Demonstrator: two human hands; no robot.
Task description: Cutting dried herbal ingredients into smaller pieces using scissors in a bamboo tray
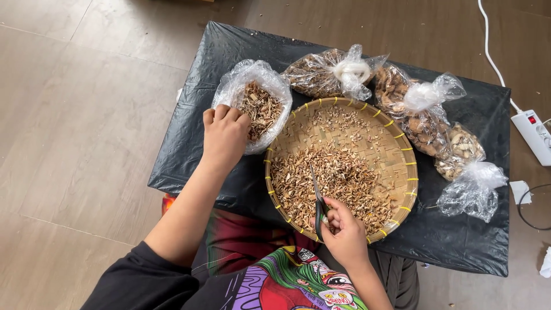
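Woven tray [402, 150]: lay between both hands, heaped with chopped dried pieces [333, 181].
Right hand [344, 232]: gripped scissors [317, 198], blades pointing away over the heap.
Left hand [225, 135]: fingers curled inside the open bag [255, 103], contents hidden; bag just left of the tray.

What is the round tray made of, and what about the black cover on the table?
The round tray looks like woven bamboo strips: tan, matte, with a criss-cross weave and yellow bindings around its rim. The black cover seems to be thin plastic sheet, since it is glossy and wrinkled with shiny highlights. The clear bags also look like thin plastic, crinkly and see-through.
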